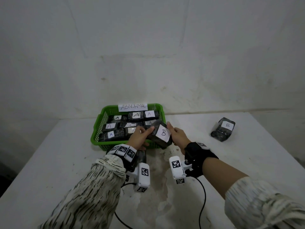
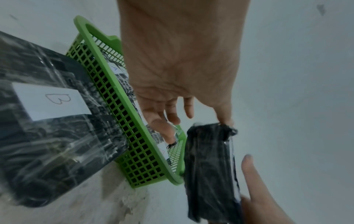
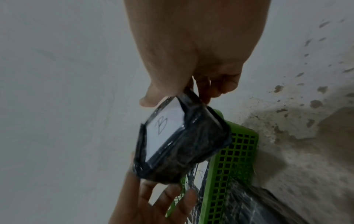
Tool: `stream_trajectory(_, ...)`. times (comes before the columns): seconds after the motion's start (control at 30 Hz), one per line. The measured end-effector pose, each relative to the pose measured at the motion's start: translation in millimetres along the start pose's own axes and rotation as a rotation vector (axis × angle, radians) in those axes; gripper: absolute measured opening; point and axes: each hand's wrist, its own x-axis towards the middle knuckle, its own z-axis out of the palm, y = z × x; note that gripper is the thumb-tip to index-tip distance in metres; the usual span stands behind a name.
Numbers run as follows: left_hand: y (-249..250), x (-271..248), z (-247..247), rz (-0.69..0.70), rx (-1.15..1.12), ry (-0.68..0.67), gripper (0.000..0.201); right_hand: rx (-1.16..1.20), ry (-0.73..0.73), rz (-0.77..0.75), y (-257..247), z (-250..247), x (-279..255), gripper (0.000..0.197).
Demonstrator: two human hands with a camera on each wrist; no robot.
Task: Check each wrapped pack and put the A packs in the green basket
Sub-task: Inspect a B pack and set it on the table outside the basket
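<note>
B pack (image 1: 160, 134): black, film-wrapped, tilted, above green basket (image 1: 97, 129) near rim | A packs (image 1: 136, 115): label-up inside basket | second B pack (image 1: 223, 129): well right of basket

— Head view: how is it set?
— Worn high, aimed forward and down; the table (image 1: 214, 162), the green basket (image 1: 97, 129) and both forearms are taken in.

— Wrist views?
— Each is held close, aimed along its hand. The B-labelled pack (image 3: 172, 144) and the basket are shared by all three views.
</note>
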Motion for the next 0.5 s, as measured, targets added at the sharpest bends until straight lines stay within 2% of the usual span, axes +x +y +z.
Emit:
stream_trajectory(0.13,-13,2,-5,0.022,-0.093,-0.066,0.009,0.128,0.02,0.089,6,-4,1,0.027)
stream_trajectory(0.27,-29,0,0,-0.073,-0.047,-0.116,0.006,0.041,-0.02,0.114,13,-2,0,0.014)
stream_trajectory(0.3,-34,0,1,-0.097,-0.01,-0.123,0.008,0.006,-0.023,0.123,17,0,0,0.018)
stream_trajectory(0.4,-46,1,2,-0.173,0.007,-0.14,0.014,-0.052,-0.029,0.155,32,7,1,0.047)
stream_trajectory(0.5,-56,1,5,-0.236,-0.015,-0.157,0.024,-0.062,0.012,0.166,43,13,0,0.046)
